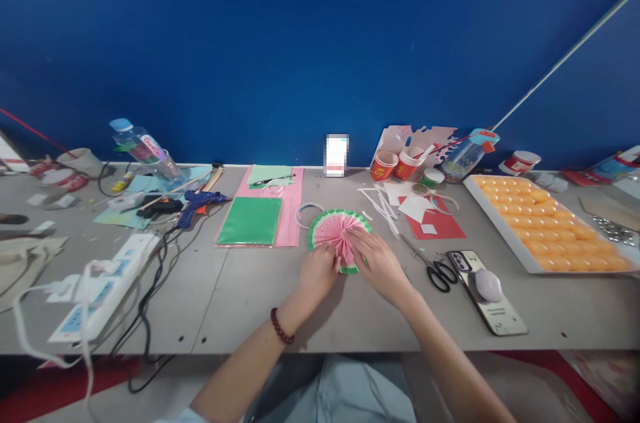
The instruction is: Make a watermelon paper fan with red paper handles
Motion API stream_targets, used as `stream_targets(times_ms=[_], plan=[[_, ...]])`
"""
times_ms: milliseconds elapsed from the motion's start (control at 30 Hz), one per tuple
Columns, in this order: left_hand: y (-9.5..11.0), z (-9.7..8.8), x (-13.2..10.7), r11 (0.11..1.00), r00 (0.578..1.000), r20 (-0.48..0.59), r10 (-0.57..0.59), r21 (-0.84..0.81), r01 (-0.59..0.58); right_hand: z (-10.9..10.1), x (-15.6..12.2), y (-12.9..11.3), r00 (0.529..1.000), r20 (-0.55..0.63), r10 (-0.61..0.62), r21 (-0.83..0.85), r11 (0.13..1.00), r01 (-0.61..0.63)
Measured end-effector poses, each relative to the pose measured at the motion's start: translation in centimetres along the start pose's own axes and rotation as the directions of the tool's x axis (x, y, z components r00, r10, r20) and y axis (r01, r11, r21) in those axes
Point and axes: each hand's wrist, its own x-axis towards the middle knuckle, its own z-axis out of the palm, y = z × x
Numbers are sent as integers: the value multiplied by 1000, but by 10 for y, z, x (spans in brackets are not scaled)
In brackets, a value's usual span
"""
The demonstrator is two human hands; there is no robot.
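Note:
A pleated round paper fan (334, 231), pink with a green rim like a watermelon slice, lies on the grey table (240, 303) in front of me. My left hand (318, 272) is curled with its fingers pinching the fan's lower left pleats. My right hand (376, 259) lies over the fan's lower right part, fingers pressing the folds together near the centre. A dark bead bracelet (281, 327) circles my left wrist.
Black scissors (436, 268) and a phone (484, 289) lie right of my hands. Further right sits a tray of orange balls (553, 223). Green and pink paper sheets (257, 217), a blue glue gun (203, 201), a power strip (100, 296) with cables and red paper cups (385, 165) surround them.

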Motion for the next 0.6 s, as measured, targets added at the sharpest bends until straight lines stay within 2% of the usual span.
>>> stream_targets(times_ms=[67,167,600], plan=[[-1,1,0,1000,1000,-16,12,-9,-12,2,10,9,993,80,-87,-95,991,94],[-2,2,-2,999,999,-24,24,-22,-24,10,14,14,982,154,-106,-161,978,131],[-2,5,-2,999,999,-43,29,-33,-31,31,5,17,986,154,-69,-167,981,95]])
